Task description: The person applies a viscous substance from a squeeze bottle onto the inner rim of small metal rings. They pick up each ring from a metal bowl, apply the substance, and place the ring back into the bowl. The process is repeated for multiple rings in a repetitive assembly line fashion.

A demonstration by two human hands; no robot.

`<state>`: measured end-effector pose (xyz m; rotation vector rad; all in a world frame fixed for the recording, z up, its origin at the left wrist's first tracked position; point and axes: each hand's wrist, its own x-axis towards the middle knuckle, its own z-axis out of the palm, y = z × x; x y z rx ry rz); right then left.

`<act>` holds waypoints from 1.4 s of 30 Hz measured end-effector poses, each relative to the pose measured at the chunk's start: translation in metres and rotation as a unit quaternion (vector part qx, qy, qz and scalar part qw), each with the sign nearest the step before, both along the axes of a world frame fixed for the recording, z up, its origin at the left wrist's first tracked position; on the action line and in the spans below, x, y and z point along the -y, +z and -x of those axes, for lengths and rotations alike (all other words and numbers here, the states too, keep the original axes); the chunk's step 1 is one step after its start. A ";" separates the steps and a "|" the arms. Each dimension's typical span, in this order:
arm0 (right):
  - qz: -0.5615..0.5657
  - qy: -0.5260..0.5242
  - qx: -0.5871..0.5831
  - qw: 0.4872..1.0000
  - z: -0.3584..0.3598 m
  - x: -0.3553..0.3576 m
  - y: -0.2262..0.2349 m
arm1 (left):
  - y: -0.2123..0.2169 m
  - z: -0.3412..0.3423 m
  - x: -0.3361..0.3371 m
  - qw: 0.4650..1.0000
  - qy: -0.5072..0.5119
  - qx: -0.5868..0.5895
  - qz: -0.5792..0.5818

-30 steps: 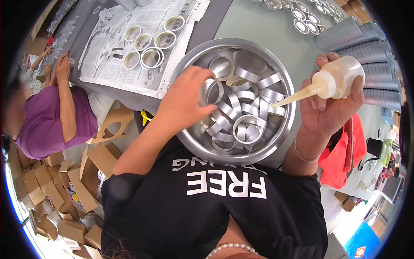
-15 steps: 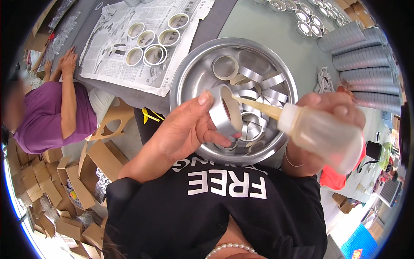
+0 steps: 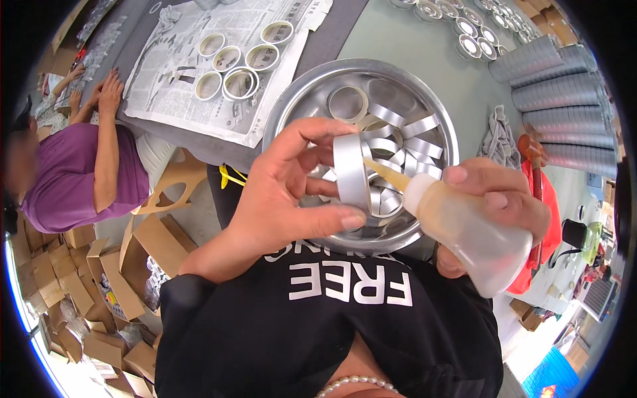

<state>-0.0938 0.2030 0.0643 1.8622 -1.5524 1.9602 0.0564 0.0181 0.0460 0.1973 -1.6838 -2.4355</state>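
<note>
My left hand [image 3: 285,192] pinches a silver metal ring [image 3: 350,174] between thumb and fingers, held on edge above a round steel bowl [image 3: 298,109]. My right hand [image 3: 494,205] grips a white squeeze bottle [image 3: 468,235] of amber glue. Its long nozzle tip points into the inside of the ring. The bowl holds several more silver rings [image 3: 401,142] in a loose pile.
A newspaper sheet [image 3: 192,99] at the far left carries several rings laid flat [image 3: 240,81]. Stacks of metal cups [image 3: 561,93] lie at the far right, more rings [image 3: 468,30] at the back. A person in a purple top [image 3: 79,179] works at left. Cardboard boxes [image 3: 73,285] sit on the floor.
My left hand lifted a ring out of the bowl and raised it toward me. My right hand brought the bottle in from the right, and its nozzle now reaches inside the ring.
</note>
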 end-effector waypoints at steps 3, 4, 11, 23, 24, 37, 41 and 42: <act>-0.015 -0.026 0.029 0.999 0.001 -0.003 0.004 | 0.002 0.004 -0.001 0.989 0.038 -0.080 0.120; -0.004 -0.025 0.049 0.998 0.001 -0.001 0.002 | 0.001 0.003 -0.002 0.980 0.059 -0.111 0.156; -0.015 -0.097 0.151 0.984 0.013 0.011 -0.004 | 0.015 0.009 0.004 0.899 0.062 -0.160 0.403; 0.074 0.081 0.645 0.757 0.047 0.021 -0.015 | 0.001 -0.009 0.052 0.860 0.251 0.066 0.439; 0.088 0.086 0.625 0.771 0.050 0.017 -0.016 | -0.008 -0.016 0.071 0.827 0.232 0.185 0.478; 0.114 0.121 0.563 0.810 0.053 0.011 -0.014 | -0.041 0.056 0.051 0.755 0.108 0.006 0.647; 0.132 0.136 0.561 0.806 0.052 0.011 -0.011 | -0.075 0.096 0.039 0.669 0.032 -0.032 0.742; 0.131 0.129 0.559 0.809 0.052 0.008 -0.010 | -0.074 0.098 0.038 0.675 0.006 -0.010 0.738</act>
